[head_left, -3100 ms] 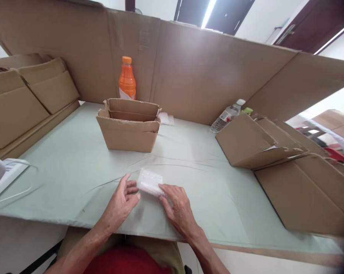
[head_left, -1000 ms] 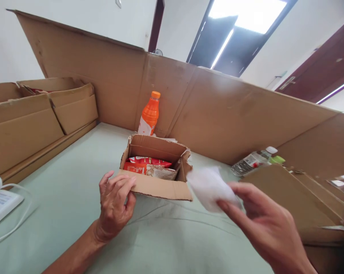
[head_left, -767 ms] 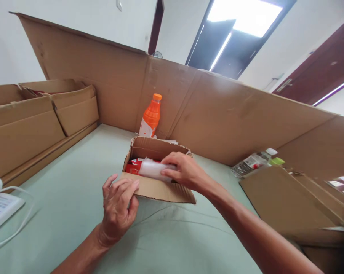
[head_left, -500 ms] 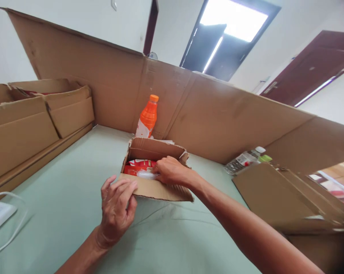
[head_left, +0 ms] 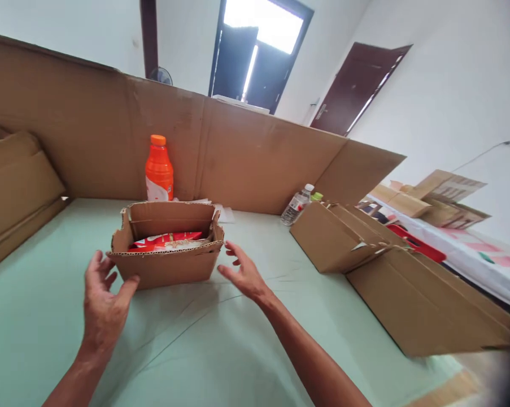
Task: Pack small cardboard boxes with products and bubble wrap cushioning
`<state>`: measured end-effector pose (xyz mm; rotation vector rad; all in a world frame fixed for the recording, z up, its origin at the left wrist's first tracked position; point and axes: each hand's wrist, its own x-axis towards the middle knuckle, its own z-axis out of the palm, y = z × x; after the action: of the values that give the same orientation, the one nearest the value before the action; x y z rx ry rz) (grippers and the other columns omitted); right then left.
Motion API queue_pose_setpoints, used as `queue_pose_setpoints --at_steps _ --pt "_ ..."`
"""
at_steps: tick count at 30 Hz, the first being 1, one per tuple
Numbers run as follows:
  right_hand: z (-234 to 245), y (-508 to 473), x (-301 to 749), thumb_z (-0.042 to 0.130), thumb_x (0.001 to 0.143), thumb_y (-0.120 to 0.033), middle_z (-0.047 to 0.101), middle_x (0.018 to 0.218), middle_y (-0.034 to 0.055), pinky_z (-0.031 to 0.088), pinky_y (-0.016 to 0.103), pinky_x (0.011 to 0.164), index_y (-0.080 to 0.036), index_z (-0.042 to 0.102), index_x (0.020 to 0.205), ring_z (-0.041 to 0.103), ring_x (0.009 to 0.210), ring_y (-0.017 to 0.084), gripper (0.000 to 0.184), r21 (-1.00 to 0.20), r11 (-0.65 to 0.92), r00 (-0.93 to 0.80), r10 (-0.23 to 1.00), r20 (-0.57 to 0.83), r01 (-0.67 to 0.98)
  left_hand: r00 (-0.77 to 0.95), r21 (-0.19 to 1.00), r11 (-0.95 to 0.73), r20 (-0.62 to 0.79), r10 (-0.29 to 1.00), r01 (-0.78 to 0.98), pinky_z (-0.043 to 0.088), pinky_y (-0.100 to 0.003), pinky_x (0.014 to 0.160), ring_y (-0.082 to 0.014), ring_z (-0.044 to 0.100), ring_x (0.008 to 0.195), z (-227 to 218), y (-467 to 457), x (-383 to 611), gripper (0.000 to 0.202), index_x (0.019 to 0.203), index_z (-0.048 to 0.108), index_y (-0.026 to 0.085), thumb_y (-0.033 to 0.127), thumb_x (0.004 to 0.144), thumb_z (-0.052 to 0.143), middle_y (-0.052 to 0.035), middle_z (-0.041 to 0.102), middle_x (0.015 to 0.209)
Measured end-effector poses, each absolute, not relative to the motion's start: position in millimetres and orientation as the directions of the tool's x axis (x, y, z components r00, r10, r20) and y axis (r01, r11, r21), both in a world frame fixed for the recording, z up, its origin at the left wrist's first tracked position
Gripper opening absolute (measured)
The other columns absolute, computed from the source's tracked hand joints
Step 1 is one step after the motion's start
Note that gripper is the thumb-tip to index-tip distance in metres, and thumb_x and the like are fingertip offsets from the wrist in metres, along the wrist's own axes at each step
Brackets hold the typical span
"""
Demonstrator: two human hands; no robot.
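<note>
A small open-topped cardboard box (head_left: 174, 270) stands on the pale green table, its cut edges rough. Inside it lie red-and-white packets (head_left: 168, 242), partly hidden by the front wall. At the box's left front corner is my left hand (head_left: 106, 297), fingers apart and thumb by the front wall; whether it touches the cardboard I cannot tell. My right hand (head_left: 244, 272) is just off the right end, fingers spread and holding nothing. Behind the box an orange bottle (head_left: 159, 169) with an orange cap stands upright.
Tall cardboard panels (head_left: 246, 152) border the table's back. More cardboard boxes stand at left (head_left: 15, 181) and right (head_left: 424, 294). A clear bottle (head_left: 297, 204) leans beside the right-hand boxes. White plastic pieces (head_left: 225, 213) lie behind the small box.
My right hand has come out of the box to its right side. The box's front flap now stands up as a wall. My left hand has shifted to the left corner. The view has swung right.
</note>
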<state>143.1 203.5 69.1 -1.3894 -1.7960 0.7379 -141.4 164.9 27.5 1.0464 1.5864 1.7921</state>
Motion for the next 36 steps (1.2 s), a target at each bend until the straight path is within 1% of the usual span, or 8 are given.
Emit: queue_pose_setpoints --at_steps 3,6,12,15,19,23,31,36 --pt "58 204 116 0.064 0.082 -0.032 0.058 0.141 0.0123 0.05 0.041 0.095 -0.02 0.045 0.144 0.057 0.121 0.027 0.066 -0.801 0.289 -0.277 0.947 0.161 0.524 -0.537 0.988 -0.136 0.155 0.829 0.077 0.044 -0.051 0.107 -0.0306 0.057 0.122 29 172 -138 0.076 0.142 0.044 0.022 0.037 0.073 0.074 -0.0114 0.059 0.131" --pt "62 193 108 0.06 0.083 -0.027 0.062 0.134 0.0116 0.049 0.043 0.098 -0.018 0.047 0.142 0.058 0.118 0.028 0.061 -0.779 0.296 -0.219 0.954 0.207 0.553 -0.531 0.978 -0.15 0.206 0.822 0.146 0.045 -0.048 0.105 -0.0279 0.059 0.116 35 174 -125 0.071 0.136 0.048 0.019 0.035 0.072 0.074 -0.0105 0.062 0.124" --pt "41 85 189 0.063 0.087 -0.035 0.063 0.13 0.012 0.052 0.045 0.096 -0.022 0.053 0.136 0.061 0.115 0.031 0.052 -0.669 0.294 -0.075 0.939 0.335 0.682 -0.177 0.984 -0.156 0.168 0.97 0.08 0.047 -0.039 0.105 -0.0265 0.057 0.126 35 134 -90 0.083 0.151 0.032 0.023 0.036 0.078 0.071 -0.0133 0.056 0.14" --pt "27 31 229 0.071 0.084 -0.046 0.053 0.145 0.0128 0.047 0.051 0.105 -0.026 0.041 0.149 0.052 0.131 0.036 0.074 -0.675 0.242 -0.017 0.947 0.322 0.697 -0.12 0.971 -0.108 0.136 0.983 0.214 0.051 -0.037 0.098 -0.0258 0.061 0.119 28 111 -88 0.077 0.148 0.038 0.025 0.044 0.08 0.069 -0.0119 0.058 0.137" --pt "20 20 242 0.078 0.071 -0.065 0.02 0.166 0.0132 0.03 0.057 0.119 -0.027 0.009 0.161 0.025 0.15 0.04 0.119 -0.791 0.266 -0.064 0.958 0.278 0.551 -0.177 0.912 -0.049 0.131 0.976 0.407 0.055 -0.035 0.073 -0.0202 0.063 0.08 23 99 -92 0.074 0.136 0.052 0.022 0.057 0.073 0.07 -0.0075 0.066 0.11" --pt "20 49 228 0.082 0.059 -0.072 0.014 0.167 0.0158 0.019 0.056 0.123 -0.024 0.003 0.161 0.017 0.152 0.039 0.138 -0.865 0.285 -0.098 0.958 0.269 0.412 -0.139 0.963 -0.002 0.041 0.989 0.269 0.053 -0.03 0.061 -0.0188 0.062 0.068 11 97 -92 0.075 0.125 0.055 0.019 0.065 0.068 0.072 -0.0018 0.064 0.084" --pt "9 39 247 0.086 0.065 -0.053 0.027 0.163 0.015 0.031 0.049 0.119 -0.025 0.013 0.16 0.03 0.148 0.035 0.122 -0.853 0.32 0.136 0.904 0.405 0.413 -0.033 0.994 0.005 -0.002 0.999 0.107 0.06 -0.036 0.08 -0.0257 0.068 0.099 1 90 -61 0.096 0.149 0.037 0.032 0.062 0.067 0.078 -0.0088 0.062 0.126" --pt "3 -15 321 0.086 0.066 -0.047 0.035 0.158 0.0143 0.031 0.056 0.117 -0.026 0.021 0.156 0.037 0.144 0.035 0.113 -0.828 0.129 0.502 0.741 0.446 0.545 0.117 0.977 -0.048 0.024 0.993 0.21 0.06 -0.039 0.089 -0.0293 0.065 0.116 -11 72 -41 0.078 0.15 0.039 0.031 0.056 0.081 0.067 -0.0113 0.056 0.145"
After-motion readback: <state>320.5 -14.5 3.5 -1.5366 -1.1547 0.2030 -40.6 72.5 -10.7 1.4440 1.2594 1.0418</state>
